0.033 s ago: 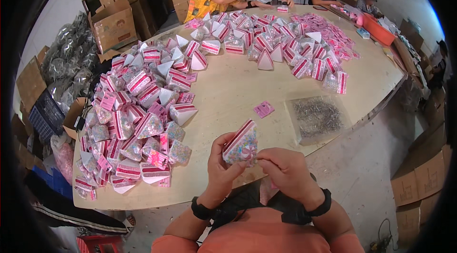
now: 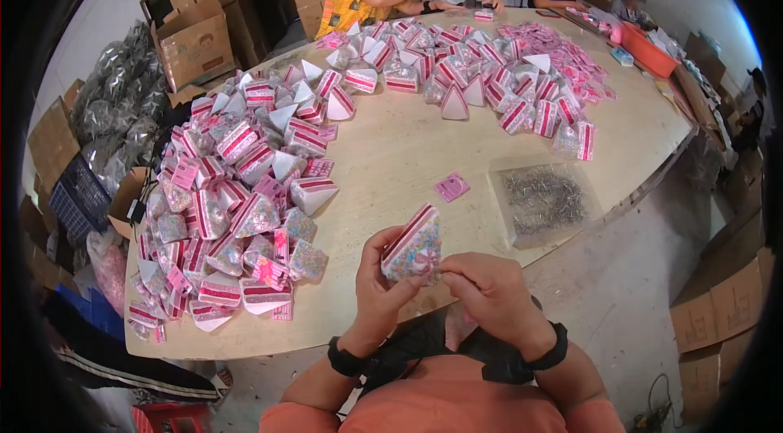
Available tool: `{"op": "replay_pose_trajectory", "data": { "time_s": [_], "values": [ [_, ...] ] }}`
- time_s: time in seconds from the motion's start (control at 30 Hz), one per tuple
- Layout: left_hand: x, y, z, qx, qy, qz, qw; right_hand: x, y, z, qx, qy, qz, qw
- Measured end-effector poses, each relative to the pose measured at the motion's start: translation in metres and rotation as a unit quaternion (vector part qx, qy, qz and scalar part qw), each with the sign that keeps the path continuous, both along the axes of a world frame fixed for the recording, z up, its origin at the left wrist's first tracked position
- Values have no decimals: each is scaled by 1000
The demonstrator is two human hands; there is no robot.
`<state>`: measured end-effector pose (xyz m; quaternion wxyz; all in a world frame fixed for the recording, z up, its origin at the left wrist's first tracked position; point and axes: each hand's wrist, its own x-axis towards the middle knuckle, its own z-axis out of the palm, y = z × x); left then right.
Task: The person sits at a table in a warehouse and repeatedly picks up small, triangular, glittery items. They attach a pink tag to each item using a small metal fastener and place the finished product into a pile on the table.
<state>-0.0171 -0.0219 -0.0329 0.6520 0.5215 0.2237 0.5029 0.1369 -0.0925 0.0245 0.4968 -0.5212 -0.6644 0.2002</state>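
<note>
My left hand (image 2: 380,276) is wrapped round a cake-slice-shaped piece (image 2: 414,249), tilted point up, with white and dark pink layers on its side. Its face carries pastel sprinkles and a pink bow-like shape low down. Against its lower right corner, my right hand (image 2: 489,288) is closed in a pinch; whatever sits between those fingertips is too small or hidden to make out. Beyond the piece, a small pink printed card (image 2: 452,187) lies flat on the table. To its right is a shallow clear tray (image 2: 499,188) holding many small metal pins or hooks.
A big heap of similar cake slices (image 2: 236,143) covers the left of the curved table (image 2: 383,160); more (image 2: 457,66) lie at the far side. Pink cards (image 2: 563,58) are piled far right, near an orange tub (image 2: 648,50). Several people sit beyond. Cardboard boxes (image 2: 196,46) stand left.
</note>
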Motion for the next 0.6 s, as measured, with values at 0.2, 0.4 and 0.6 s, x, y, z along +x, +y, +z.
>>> {"op": "replay_pose_trajectory", "data": {
  "time_s": [0.2, 0.4, 0.6],
  "values": [
    [4, -2, 3, 17, 26, 25, 999, 2, 1, 2, -12, -18, -2, 1000],
    [5, -2, 3, 59, 26, 8, 998, 3, 2, -2, 5, -31, -9, 999],
    [7, -2, 1, 92, 50, 37, 994, 6, 0, -2, -30, -40, 1, 999]
  ]
}}
